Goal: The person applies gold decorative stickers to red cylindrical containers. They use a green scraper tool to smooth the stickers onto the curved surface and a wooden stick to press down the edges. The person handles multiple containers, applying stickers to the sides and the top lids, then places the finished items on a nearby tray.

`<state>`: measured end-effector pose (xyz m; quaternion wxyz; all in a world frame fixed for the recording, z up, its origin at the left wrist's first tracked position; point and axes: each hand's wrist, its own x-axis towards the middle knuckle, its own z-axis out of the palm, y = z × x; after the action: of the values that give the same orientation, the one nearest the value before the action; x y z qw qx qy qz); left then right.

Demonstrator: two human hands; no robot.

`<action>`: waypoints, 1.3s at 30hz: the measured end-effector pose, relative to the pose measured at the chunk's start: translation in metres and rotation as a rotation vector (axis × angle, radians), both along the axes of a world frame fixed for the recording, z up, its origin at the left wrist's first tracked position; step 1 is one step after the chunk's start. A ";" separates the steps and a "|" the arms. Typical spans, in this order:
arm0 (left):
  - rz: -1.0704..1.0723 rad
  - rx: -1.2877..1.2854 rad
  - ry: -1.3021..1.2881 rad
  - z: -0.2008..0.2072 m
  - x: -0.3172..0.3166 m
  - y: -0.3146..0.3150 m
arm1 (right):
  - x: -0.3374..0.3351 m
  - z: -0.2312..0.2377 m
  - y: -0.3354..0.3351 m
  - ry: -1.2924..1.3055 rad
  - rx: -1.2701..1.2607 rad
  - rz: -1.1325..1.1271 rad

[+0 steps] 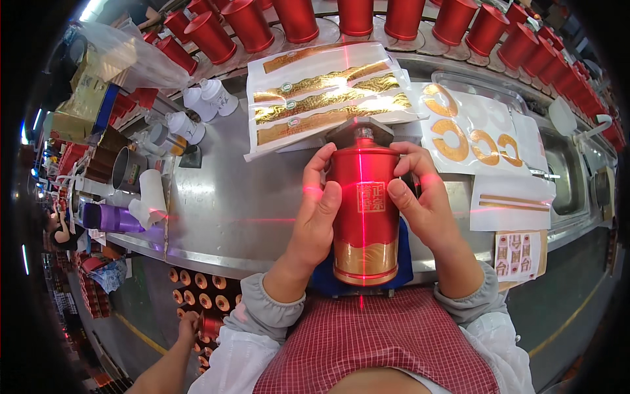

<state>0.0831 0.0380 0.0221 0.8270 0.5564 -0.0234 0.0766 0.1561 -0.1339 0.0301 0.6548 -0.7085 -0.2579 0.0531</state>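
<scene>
A red cylindrical bottle [365, 226] is between my two hands, its short neck at the far end and a gold band round the near end. A small gold label sits on its face, and red laser lines cross over it. My left hand [314, 220] grips the bottle's left side, thumb along the front and fingertips at the shoulder. Against the right side, my right hand [423, 205] holds it in much the same way. Behind the neck is a dark angular piece [379, 129]. Partly hidden under the bottle is a blue support [405, 256].
Sheets of gold strip labels [328, 98] lie beyond the bottle, with ring-shaped gold stickers [450, 139] to the right. Red bottles [295, 20] line the conveyor at the back. White bottles [216, 95] and a purple container [111, 218] stand left. Another person's arm [172, 358] reaches in lower left.
</scene>
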 end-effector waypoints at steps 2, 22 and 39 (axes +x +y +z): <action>0.006 0.003 0.000 0.002 0.000 -0.001 | 0.000 0.000 0.000 -0.009 -0.009 -0.006; 0.039 0.063 0.042 0.008 0.001 -0.006 | 0.001 0.003 0.002 -0.058 -0.038 -0.018; 0.073 0.103 0.029 0.001 0.001 -0.006 | 0.002 -0.003 0.003 -0.005 0.000 -0.003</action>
<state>0.0843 0.0316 0.0228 0.7943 0.5997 0.0046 0.0972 0.1579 -0.1312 0.0273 0.6543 -0.7089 -0.2586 0.0504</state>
